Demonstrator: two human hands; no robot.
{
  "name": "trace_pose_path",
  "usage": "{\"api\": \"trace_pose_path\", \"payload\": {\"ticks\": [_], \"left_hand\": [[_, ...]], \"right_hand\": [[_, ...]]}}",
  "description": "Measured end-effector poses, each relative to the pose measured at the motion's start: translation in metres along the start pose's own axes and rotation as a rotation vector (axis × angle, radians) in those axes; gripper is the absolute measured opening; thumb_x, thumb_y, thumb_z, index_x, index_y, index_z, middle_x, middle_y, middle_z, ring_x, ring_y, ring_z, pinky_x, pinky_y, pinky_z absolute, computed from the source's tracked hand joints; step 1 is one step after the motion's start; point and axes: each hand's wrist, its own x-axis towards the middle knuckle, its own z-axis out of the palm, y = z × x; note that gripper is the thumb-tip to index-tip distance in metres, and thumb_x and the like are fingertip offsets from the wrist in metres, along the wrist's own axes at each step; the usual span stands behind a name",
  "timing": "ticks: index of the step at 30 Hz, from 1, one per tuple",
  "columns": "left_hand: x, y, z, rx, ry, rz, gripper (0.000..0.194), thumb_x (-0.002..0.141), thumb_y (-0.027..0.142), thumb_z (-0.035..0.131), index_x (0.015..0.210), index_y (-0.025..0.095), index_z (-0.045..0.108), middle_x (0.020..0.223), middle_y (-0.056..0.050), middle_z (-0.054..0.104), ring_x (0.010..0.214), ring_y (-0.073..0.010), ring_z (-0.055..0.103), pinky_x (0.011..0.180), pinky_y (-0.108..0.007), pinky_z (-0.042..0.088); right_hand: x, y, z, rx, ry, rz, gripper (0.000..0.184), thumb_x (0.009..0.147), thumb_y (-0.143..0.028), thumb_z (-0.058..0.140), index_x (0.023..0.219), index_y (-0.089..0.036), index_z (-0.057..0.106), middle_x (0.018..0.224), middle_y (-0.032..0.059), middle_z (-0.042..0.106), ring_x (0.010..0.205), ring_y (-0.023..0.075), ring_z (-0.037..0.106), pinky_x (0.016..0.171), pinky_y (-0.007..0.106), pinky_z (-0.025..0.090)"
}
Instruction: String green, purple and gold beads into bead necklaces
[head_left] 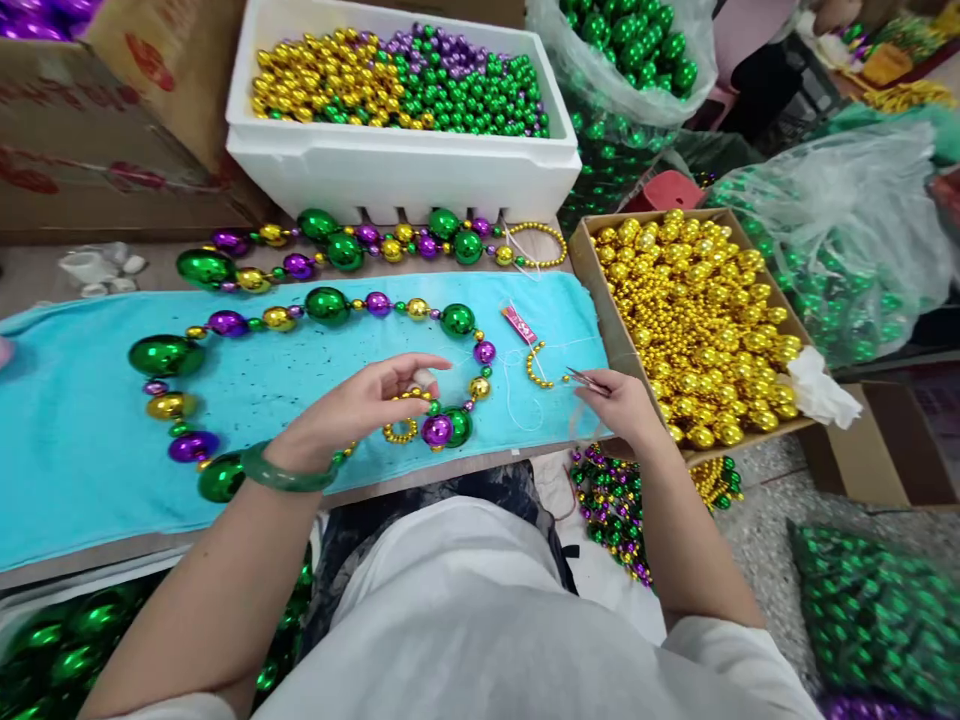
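On a turquoise towel, a strand of large green, purple and gold beads lies in a loop. Over its near right part is my left hand, thumb and forefinger apart, with white wrapping on one finger and a green bangle on the wrist. A small ring of gold beads lies just under its fingers. My right hand is closed around small, dark pointed scissors. Left of their tips are a short curve of gold beads on thin pale thread and a pink-labelled packet.
Behind the towel lie another bead strand and a white foam box of small beads. A cardboard tray of gold beads stands at the right. Bags of green beads and a cardboard box stand around.
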Motion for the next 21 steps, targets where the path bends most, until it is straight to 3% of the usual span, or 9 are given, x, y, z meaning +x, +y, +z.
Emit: {"api": "trace_pose_path", "payload": {"ticks": [3,6,9,12,18,21], "left_hand": [[0.0,-0.006,-0.003,-0.023,0.033,0.008,0.051,0.073,0.033,0.073,0.122,0.025,0.063,0.095,-0.006,0.067,0.08,-0.0169,0.064,0.067,-0.025,0.054],[-0.001,-0.011,-0.003,-0.089,0.157,0.0,0.045,0.072,0.029,0.075,0.115,0.026,0.066,0.092,-0.004,0.069,0.08,-0.016,0.063,0.07,-0.025,0.054],[-0.004,-0.013,-0.004,-0.216,0.295,-0.02,0.038,0.07,0.024,0.077,0.107,0.029,0.07,0.09,-0.001,0.07,0.08,-0.0151,0.063,0.066,-0.024,0.053],[-0.009,-0.01,-0.005,-0.372,0.392,-0.035,0.034,0.067,0.021,0.079,0.098,0.033,0.072,0.087,0.002,0.069,0.073,-0.0156,0.062,0.054,-0.025,0.049],[-0.021,0.003,-0.012,-0.432,0.49,0.005,0.034,0.062,0.017,0.08,0.091,0.034,0.073,0.078,0.003,0.068,0.073,-0.0175,0.063,0.051,-0.026,0.049],[-0.026,0.007,-0.02,-0.425,0.543,0.037,0.032,0.064,0.019,0.082,0.092,0.032,0.073,0.08,0.002,0.069,0.074,-0.0162,0.064,0.053,-0.023,0.053]], "right_hand": [[-0.002,0.02,-0.005,-0.27,-0.058,0.002,0.05,0.08,-0.047,0.067,0.123,-0.023,0.066,0.096,0.0079,0.073,0.084,0.0235,0.066,0.071,0.032,0.048],[0.001,0.021,-0.003,-0.439,-0.112,-0.102,0.043,0.089,-0.05,0.056,0.116,-0.019,0.07,0.098,0.0108,0.071,0.092,0.0261,0.063,0.077,0.034,0.047],[0.012,0.014,0.002,-0.595,0.053,-0.178,0.035,0.089,-0.043,0.057,0.105,-0.017,0.073,0.104,0.0139,0.067,0.103,0.0311,0.055,0.088,0.042,0.042],[0.034,-0.002,0.015,-0.612,0.202,-0.225,0.031,0.093,-0.034,0.05,0.108,-0.015,0.07,0.111,0.016,0.063,0.106,0.0312,0.05,0.092,0.043,0.039],[0.081,-0.05,0.063,-0.654,-0.039,-0.268,0.032,0.099,-0.024,0.036,0.11,-0.013,0.064,0.109,0.0163,0.063,0.105,0.0269,0.051,0.086,0.035,0.042],[0.098,-0.061,0.08,-0.696,-0.05,-0.16,0.03,0.096,-0.026,0.044,0.117,-0.011,0.06,0.114,0.0178,0.061,0.107,0.0273,0.053,0.084,0.034,0.045]]}}
